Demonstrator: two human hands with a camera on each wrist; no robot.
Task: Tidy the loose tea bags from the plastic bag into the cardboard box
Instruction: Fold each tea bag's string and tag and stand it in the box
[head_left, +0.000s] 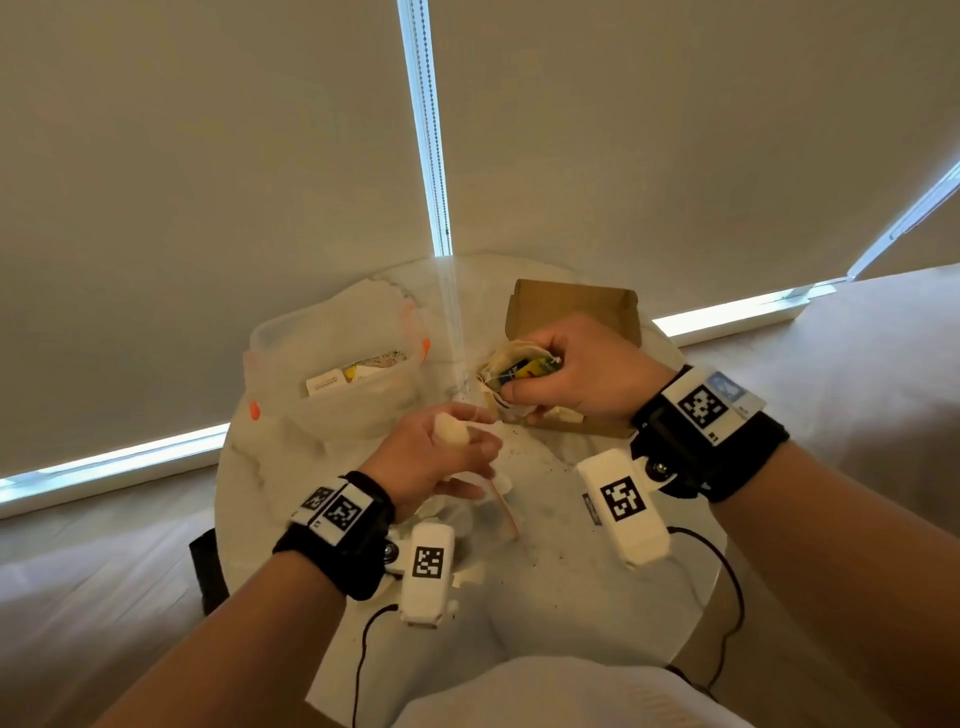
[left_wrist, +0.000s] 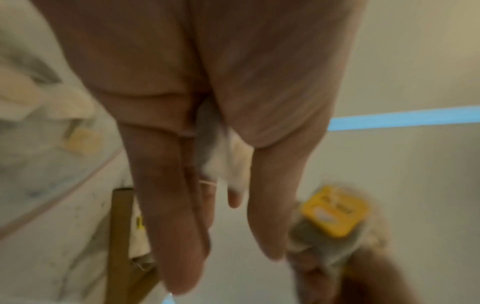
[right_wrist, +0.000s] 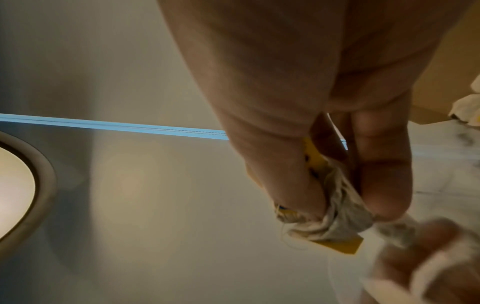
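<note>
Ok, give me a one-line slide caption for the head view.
Right hand grips a bunch of tea bags above the cardboard box; left hand holds one.

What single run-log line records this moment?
right hand: grips bunch of tea bags over cardboard box | left hand: holds one tea bag | plastic bag: open

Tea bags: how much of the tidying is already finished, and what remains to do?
Done: a few tea bags already lie in the cardboard box. In hand: the right hand grips a bunch of tea bags with yellow tags above the box, and the left hand holds one tea bag between its fingers. Left: the plastic bag still shows packets inside; how many is unclear.
</note>
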